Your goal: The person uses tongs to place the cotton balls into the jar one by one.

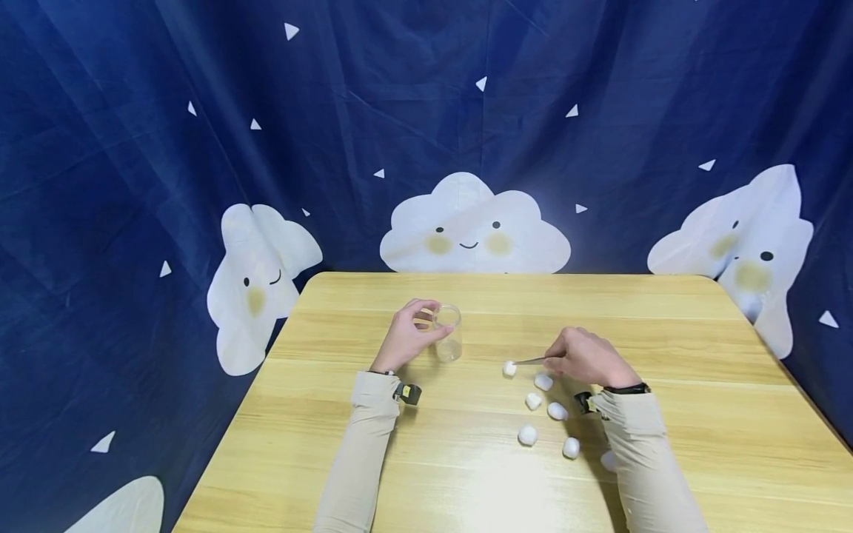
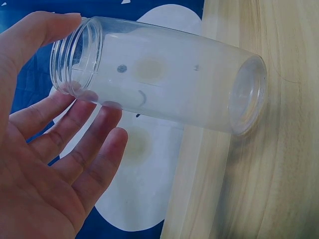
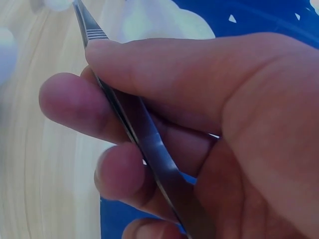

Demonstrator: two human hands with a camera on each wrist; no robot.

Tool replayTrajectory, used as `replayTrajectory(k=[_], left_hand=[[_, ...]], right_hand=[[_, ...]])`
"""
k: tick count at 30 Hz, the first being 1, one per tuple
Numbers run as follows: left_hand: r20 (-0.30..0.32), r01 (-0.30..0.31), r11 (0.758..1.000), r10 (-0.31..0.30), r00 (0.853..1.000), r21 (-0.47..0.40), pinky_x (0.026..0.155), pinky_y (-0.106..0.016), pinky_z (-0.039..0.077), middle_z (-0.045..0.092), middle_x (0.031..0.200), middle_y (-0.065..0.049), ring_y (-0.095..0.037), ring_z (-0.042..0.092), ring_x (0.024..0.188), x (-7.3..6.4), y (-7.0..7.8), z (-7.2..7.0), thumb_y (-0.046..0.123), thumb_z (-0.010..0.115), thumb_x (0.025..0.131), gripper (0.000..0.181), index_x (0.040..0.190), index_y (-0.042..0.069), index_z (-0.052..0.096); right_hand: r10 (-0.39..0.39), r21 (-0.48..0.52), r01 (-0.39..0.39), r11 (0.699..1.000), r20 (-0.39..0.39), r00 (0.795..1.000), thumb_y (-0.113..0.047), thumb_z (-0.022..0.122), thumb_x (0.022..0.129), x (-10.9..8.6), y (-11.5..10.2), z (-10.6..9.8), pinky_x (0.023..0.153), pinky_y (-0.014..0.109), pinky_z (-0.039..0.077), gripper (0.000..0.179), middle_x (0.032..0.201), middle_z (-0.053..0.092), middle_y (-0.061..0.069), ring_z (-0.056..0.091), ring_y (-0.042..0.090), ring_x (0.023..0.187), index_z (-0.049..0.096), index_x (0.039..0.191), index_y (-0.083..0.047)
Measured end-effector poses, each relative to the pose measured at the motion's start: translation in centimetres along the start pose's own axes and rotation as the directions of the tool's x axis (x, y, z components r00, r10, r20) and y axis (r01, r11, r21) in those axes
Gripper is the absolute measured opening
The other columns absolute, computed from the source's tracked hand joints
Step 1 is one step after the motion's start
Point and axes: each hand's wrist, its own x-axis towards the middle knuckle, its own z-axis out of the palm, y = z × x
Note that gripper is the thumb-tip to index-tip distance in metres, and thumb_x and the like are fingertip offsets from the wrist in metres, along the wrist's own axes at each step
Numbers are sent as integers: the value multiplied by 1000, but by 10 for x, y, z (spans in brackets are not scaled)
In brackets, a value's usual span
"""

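My left hand [image 1: 408,337] holds a clear plastic jar [image 2: 164,74] near its threaded mouth, thumb on one side and fingers on the other. The jar has no lid on and nothing shows inside it. In my right hand [image 1: 589,357] a pair of metal tweezers [image 3: 149,134] is pinched between thumb and fingers. A white cotton ball [image 1: 509,369] sits at the tweezers' tips, to the right of the jar in the head view. The same ball [image 3: 59,4] is partly cut off at the top of the right wrist view.
Several more cotton balls lie on the wooden table [image 1: 300,459], among them one ball [image 1: 543,382] near the tweezers and another [image 1: 527,434] closer to me. One ball [image 1: 609,460] is partly hidden by my right sleeve. A blue cloud-print curtain [image 1: 426,111] hangs behind the table.
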Motion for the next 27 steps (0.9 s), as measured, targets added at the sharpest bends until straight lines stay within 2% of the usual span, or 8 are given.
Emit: replayTrajectory(k=[5, 15, 19, 27], left_hand=[[0, 5, 1000, -5, 1000, -12, 96, -43, 61, 68, 124, -4, -24, 68, 108, 0, -1, 0, 35, 89, 82, 50, 125, 16, 70], [-3, 9, 1000, -9, 1000, -8, 94, -36, 61, 68, 124, -2, -20, 68, 108, 0, -1, 1, 32, 87, 83, 49, 126, 17, 69], [-2, 11, 1000, -11, 1000, -6, 94, -37, 61, 68, 124, -3, -21, 68, 108, 1, -1, 1, 32, 87, 83, 49, 126, 16, 69], [2, 19, 1000, -19, 1000, -11, 95, -38, 60, 68, 124, -3, -21, 68, 109, 1, -1, 1, 32, 88, 83, 48, 125, 16, 69]], right_hand=[[-10, -6, 10, 1000, -14, 1000, -13, 70, 94, -1, 0, 0, 50, 23, 27, 30, 67, 59, -9, 40, 8, 57, 70, 65, -19], [-7, -3, 7, 1000, -26, 1000, -12, 70, 93, -3, -1, -2, 51, 24, 27, 26, 67, 60, -9, 40, 9, 57, 74, 68, -18], [-8, -1, 8, 1000, -33, 999, -11, 70, 93, -4, -2, -3, 51, 24, 27, 27, 67, 61, -9, 40, 9, 57, 73, 68, -18], [-14, -11, 14, 1000, -49, 999, -12, 70, 93, -3, -2, -3, 52, 24, 31, 20, 65, 62, -10, 46, 9, 59, 78, 76, -17]])
